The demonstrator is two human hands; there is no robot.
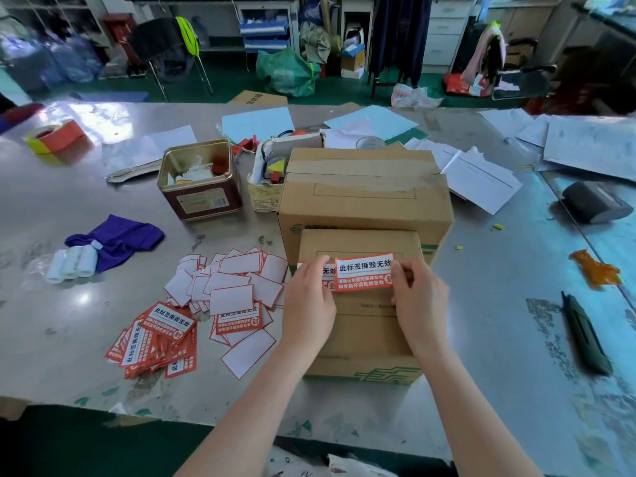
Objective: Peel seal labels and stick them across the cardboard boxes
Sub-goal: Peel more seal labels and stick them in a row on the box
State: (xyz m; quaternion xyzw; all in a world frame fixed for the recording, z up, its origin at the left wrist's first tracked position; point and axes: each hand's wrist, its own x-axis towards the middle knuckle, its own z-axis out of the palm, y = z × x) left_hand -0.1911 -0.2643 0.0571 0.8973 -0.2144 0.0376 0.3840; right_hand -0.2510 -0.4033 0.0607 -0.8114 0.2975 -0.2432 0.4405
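A small cardboard box (364,325) stands in front of me, against a larger taped box (364,197). A red and white seal label (364,271) is held over the small box's top, my right hand (418,297) pinching its right edge. My left hand (309,297) holds its left side and covers part of a second seal label (328,275) beneath it. A stack of unpeeled seal labels (158,339) lies at the left, with several peeled white backing sheets (230,284) scattered beside it.
A metal tin (198,180) with scraps and an open carton (265,177) stand behind the labels. A purple cloth (117,239), white rolls (72,263), a tape roll (51,136), a utility knife (585,335), a grey device (592,203) and loose papers (478,177) lie around the steel table (499,304).
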